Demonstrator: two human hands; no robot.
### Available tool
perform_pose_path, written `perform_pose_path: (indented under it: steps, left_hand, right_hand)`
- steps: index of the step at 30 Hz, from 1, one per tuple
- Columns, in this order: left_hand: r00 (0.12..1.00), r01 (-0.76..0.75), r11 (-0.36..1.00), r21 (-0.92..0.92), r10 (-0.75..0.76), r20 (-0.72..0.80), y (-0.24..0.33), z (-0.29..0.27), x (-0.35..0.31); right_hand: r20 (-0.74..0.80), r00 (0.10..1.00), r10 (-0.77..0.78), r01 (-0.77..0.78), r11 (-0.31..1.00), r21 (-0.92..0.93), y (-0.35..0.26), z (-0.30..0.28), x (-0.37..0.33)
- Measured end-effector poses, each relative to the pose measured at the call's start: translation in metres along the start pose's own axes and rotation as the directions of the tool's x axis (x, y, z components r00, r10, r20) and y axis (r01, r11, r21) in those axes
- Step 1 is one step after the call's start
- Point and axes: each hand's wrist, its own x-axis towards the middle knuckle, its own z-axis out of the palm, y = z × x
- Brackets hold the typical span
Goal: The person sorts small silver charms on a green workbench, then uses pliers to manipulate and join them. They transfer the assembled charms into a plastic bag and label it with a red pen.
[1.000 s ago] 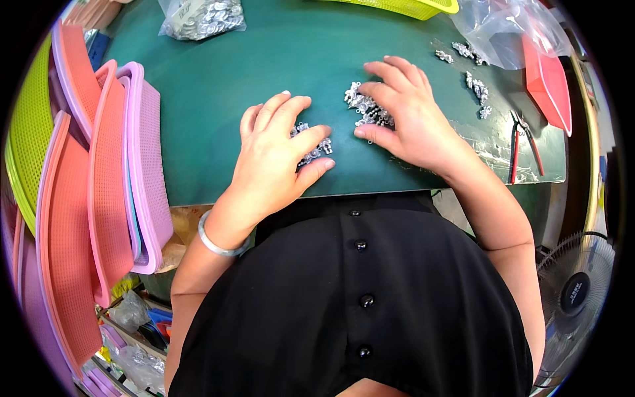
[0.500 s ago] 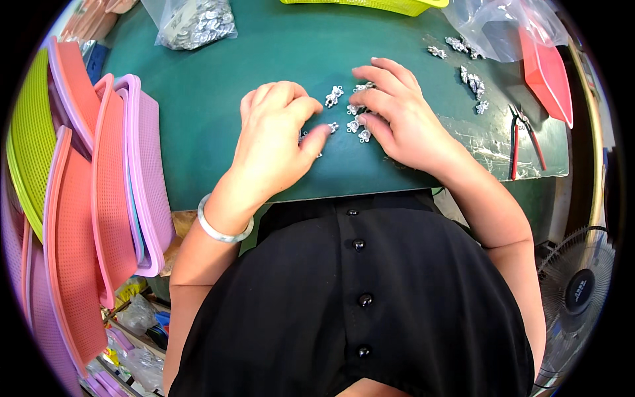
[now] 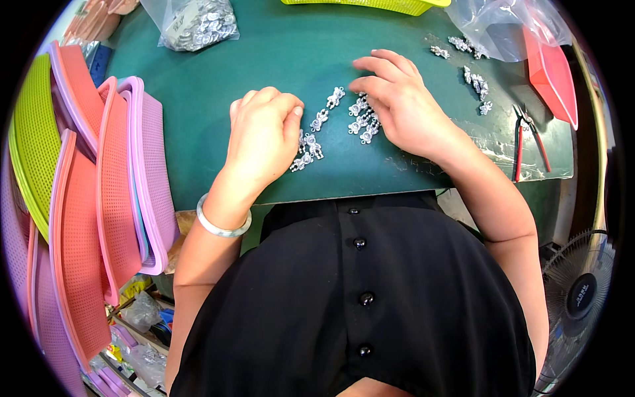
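Note:
Small silver bear-shaped metal charms lie on the green table in front of me. My left hand (image 3: 264,135) is curled with its thumb against the forefinger; whatever it may hold is hidden. Just right of it, next to the palm, sits a small group of charms (image 3: 308,151). Two more charms (image 3: 327,109) lie between my hands, slanting away from me. My right hand (image 3: 407,109) hovers over or touches the edge of a tighter cluster of charms (image 3: 364,122), its fingers bent and apart, covering part of the cluster.
Several charms (image 3: 477,83) and red-handled pliers (image 3: 531,142) lie at right, near a pink tray (image 3: 552,76) and a clear bag (image 3: 503,26). A bag of silver pieces (image 3: 198,26) and a yellow-green basket (image 3: 370,5) sit at the back. Stacked baskets (image 3: 149,178) crowd the left; a fan (image 3: 582,294) stands lower right.
My left hand has drawn slightly left and its fingers have closed together, uncovering charms beside it. A charm near its thumb now lies farther left. My right hand has shifted slightly off its cluster.

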Motion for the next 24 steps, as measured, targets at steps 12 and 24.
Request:
perform_pose_path:
  steps: [12, 24]
  left_hand:
    - [0.996, -0.078, 0.997, -0.026, 0.079, 0.043, 0.010, 0.003, 0.006]
    - [0.971, -0.222, 0.966, -0.130, 0.231, 0.061, 0.004, 0.005, 0.016]
  right_hand:
    - [0.017, 1.000, 0.022, -0.023, 0.999, 0.039, 0.002, -0.010, -0.008]
    - [0.008, 1.000, 0.024, -0.025, 0.998, 0.056, 0.003, -0.011, -0.011]
